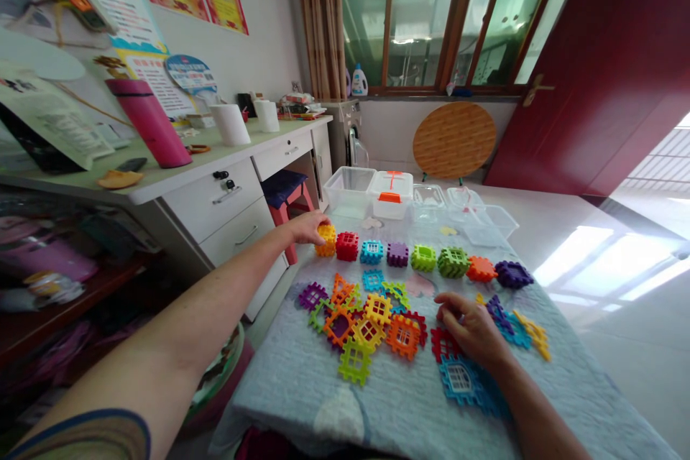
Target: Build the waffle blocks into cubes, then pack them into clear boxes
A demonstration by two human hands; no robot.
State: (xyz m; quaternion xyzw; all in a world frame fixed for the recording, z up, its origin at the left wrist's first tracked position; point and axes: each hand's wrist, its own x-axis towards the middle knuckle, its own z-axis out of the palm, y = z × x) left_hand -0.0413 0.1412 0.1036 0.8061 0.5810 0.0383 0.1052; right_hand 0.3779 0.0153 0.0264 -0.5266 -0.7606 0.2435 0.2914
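Note:
My left hand reaches far forward and grips an orange-yellow block cube at the left end of a row of assembled cubes: red, cyan, purple, light green, green, orange and dark purple. My right hand rests with fingers curled on loose flat tiles, touching a red tile and above a blue tile. A pile of loose colourful tiles lies between my hands on the pale blue blanket.
Clear plastic boxes and a lidded box with an orange handle stand beyond the blanket. A white desk with drawers, a pink cup and a stool are at left. A round wooden board leans under the window.

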